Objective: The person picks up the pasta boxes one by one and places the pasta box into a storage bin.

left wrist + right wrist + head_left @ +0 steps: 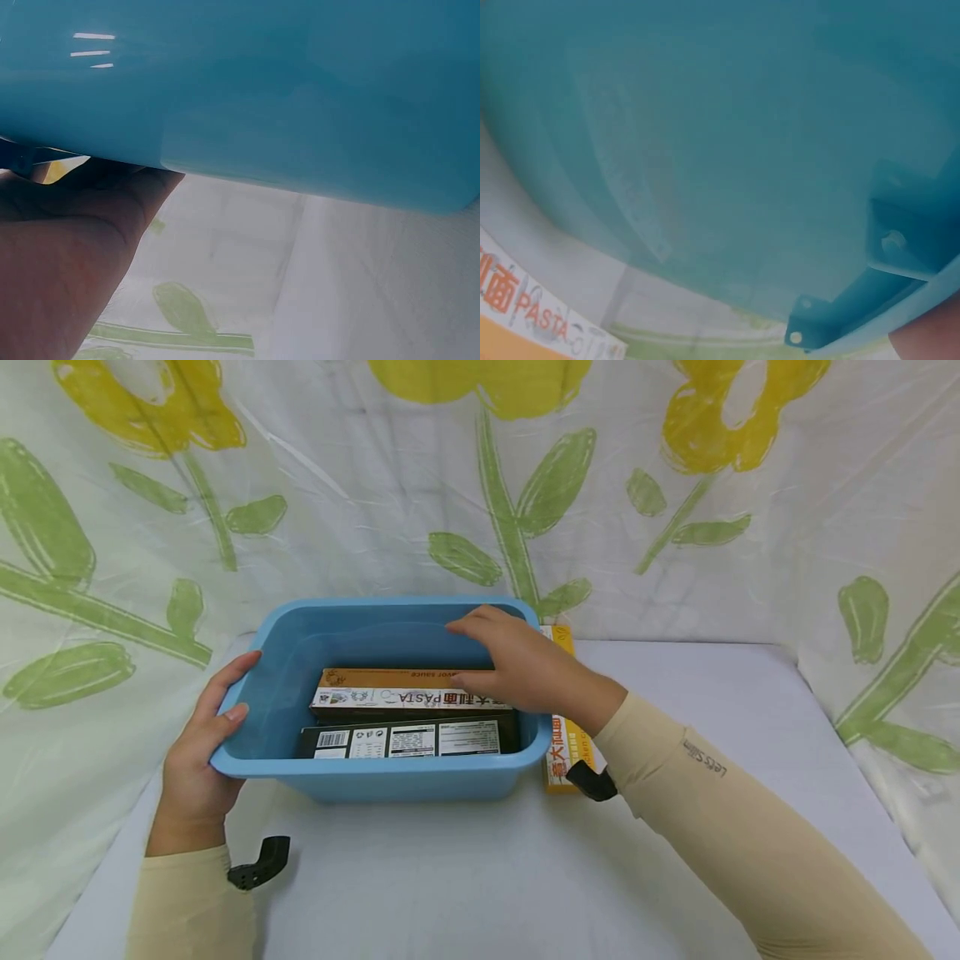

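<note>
A blue plastic tub (408,787) sits on the table. My left hand (197,756) grips its left rim, thumb over the edge; the left wrist view has this hand (82,240) under the tub wall. Two boxes lie side by side in the tub: an orange and white pasta box (393,693) and a dark box with white label panels (405,740). My right hand (521,664) reaches over the right rim, fingers extended and apart, thumb overlapping the pasta box's right end. A yellow and white pasta box (558,768) lies just outside the tub, partly behind that hand.
White cloth covers the table (420,885). A curtain with yellow flowers and green leaves (517,527) hangs behind it and at both sides. Black camera mounts (258,862) stick out from both wrists. In the right wrist view the tub wall fills most of the picture.
</note>
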Available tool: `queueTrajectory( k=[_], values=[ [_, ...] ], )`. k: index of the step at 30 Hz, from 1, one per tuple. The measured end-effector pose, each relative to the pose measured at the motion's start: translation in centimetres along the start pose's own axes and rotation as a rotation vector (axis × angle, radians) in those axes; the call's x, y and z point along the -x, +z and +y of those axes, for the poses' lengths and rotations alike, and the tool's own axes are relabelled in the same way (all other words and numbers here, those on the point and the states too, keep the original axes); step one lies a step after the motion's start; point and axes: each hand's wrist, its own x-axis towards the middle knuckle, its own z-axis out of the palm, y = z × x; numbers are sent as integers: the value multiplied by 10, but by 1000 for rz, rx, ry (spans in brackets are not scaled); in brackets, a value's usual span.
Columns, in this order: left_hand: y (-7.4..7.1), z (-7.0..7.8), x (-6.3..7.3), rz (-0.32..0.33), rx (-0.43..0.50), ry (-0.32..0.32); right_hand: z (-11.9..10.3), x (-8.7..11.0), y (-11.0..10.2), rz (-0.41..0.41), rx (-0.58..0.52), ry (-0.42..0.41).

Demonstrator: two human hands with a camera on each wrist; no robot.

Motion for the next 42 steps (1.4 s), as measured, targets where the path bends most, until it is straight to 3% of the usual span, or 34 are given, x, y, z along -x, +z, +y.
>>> queueTrajectory(
  k=[10, 20, 31, 42],
  values=[
    [0, 0, 0, -6, 1, 2, 2, 14, 2, 82, -68, -75],
    [-1, 0, 0, -12, 1, 5, 6, 29, -2, 158, -111, -62],
    [-1, 0, 0, -14, 5, 6, 15, 46, -9, 319, -177, -111],
    [0, 1, 1, -16, 1, -1, 26, 66, -6, 522, -231, -87]
  ],
)
